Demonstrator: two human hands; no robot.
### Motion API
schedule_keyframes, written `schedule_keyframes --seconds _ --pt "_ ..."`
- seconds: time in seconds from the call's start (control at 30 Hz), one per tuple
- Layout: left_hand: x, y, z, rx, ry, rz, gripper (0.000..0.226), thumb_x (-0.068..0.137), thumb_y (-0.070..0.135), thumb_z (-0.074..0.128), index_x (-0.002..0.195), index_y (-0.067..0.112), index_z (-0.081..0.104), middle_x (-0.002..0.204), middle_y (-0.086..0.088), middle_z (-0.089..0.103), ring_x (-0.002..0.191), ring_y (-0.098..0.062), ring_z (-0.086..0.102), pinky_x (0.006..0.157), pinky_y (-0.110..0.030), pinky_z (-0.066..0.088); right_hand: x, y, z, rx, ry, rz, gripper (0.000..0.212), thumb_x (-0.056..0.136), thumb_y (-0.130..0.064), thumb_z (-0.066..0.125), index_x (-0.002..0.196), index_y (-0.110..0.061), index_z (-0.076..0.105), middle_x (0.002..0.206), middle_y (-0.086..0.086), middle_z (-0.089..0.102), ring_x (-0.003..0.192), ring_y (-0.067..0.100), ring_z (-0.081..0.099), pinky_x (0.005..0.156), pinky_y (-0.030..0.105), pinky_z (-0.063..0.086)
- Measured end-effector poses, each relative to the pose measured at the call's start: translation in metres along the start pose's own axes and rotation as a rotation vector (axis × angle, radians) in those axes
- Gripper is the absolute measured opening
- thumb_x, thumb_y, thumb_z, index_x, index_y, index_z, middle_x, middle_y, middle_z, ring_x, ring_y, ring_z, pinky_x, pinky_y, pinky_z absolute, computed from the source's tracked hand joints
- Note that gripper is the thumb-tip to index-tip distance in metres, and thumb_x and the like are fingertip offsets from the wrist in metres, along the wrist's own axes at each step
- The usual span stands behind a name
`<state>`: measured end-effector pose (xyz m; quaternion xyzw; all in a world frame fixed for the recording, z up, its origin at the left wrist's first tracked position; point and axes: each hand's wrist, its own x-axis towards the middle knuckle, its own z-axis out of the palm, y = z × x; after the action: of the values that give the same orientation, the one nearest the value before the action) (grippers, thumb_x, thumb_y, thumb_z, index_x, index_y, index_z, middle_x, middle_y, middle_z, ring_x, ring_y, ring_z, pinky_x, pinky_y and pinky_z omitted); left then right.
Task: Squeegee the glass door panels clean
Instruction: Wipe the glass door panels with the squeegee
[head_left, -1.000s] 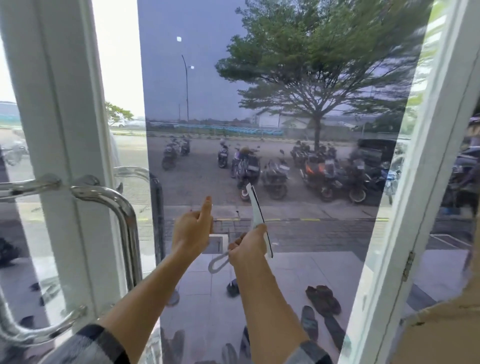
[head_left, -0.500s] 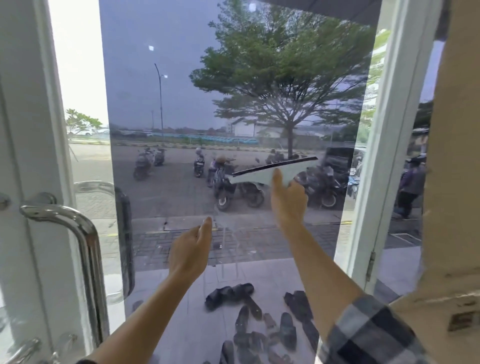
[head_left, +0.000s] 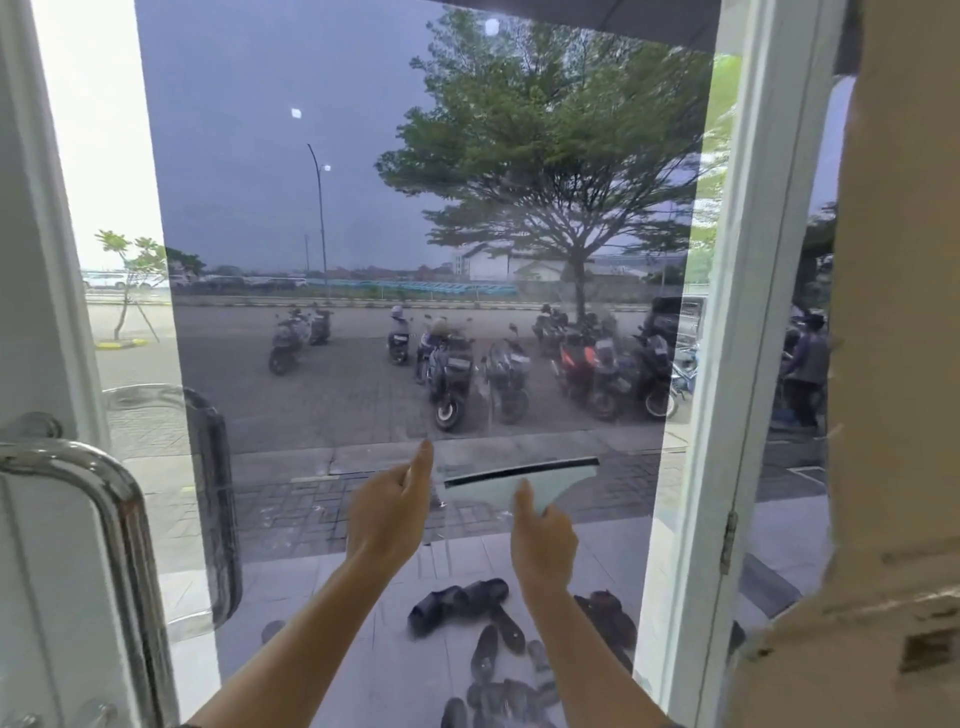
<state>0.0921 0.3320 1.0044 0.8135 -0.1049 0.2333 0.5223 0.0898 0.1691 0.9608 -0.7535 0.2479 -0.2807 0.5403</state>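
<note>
A: Where is the squeegee (head_left: 522, 483) on the glass (head_left: 363, 208)?

B: Low on the pane, right of centre. Its dark blade runs almost level, tilted slightly up toward the right, with the pale body below it.

A: Who has it?

B: The right hand (head_left: 543, 540) grips it from underneath, thumb up against the pale body. The left hand (head_left: 387, 512) is just beside the blade's left end, loosely curled and holding nothing, one finger pointing up at the glass. I cannot tell whether that finger touches the pane.

A: How much room at the sides?

B: The blade's right tip stops short of the white frame (head_left: 737, 312) on the right, with a strip of glass between. To the left there is a much wider stretch of pane before the left frame, where the chrome handle (head_left: 104, 499) curves down at the lower left, well apart from both hands.

A: And above and below?

B: Above the blade the pane is open all the way to the top. Below, both forearms cross the lower glass, and shoes (head_left: 462, 603) show through it on the tiles outside.
</note>
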Motion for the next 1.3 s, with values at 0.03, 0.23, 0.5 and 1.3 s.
schedule_keyframes --seconds 0.03,0.23,0.5,1.3 --pt "0.002 0.007 0.003 -0.001 -0.008 -0.001 0.071 0.094 0.074 0.032 0.053 0.017 0.043 0.044 0.002 0.040 0.043 -0.019 0.042 0.053 -0.034 0.037 0.001 0.002 -0.004 -0.007 0.009 -0.001 0.057 0.094 -0.062 0.041 0.094 -0.007 0.059 0.083 0.003 0.057 0.078 0.023 0.053 0.070 0.033 0.040" --pt "0.029 0.073 0.013 -0.033 0.029 0.106 0.064 0.100 0.056 0.037 0.052 0.015 0.043 0.047 -0.001 0.035 0.046 -0.017 0.033 0.050 -0.027 0.029 0.010 -0.010 -0.024 -0.052 0.064 -0.136 0.053 0.092 -0.062 0.043 0.074 -0.013 0.056 0.070 -0.003 0.057 0.062 0.009 0.051 0.055 0.029 0.037" --pt "0.058 0.114 0.022 -0.031 0.116 0.195 0.060 0.102 0.044 0.043 0.048 0.019 0.033 0.038 0.010 0.025 0.033 -0.009 0.021 0.036 -0.018 0.018 0.027 -0.030 -0.055 -0.045 0.099 -0.229 0.056 0.092 -0.061 0.044 0.063 -0.014 0.051 0.063 -0.001 0.055 0.059 0.012 0.052 0.050 0.026 0.031" --pt "0.053 0.149 0.118 0.090 -0.096 0.252 0.060 0.097 0.050 0.040 0.049 0.014 0.040 0.044 0.002 0.040 0.045 -0.018 0.042 0.051 -0.031 0.036 0.058 0.006 -0.066 0.053 0.152 -0.178 0.055 0.088 -0.066 0.046 0.070 -0.015 0.060 0.062 -0.005 0.060 0.057 0.010 0.058 0.049 0.023 0.038"
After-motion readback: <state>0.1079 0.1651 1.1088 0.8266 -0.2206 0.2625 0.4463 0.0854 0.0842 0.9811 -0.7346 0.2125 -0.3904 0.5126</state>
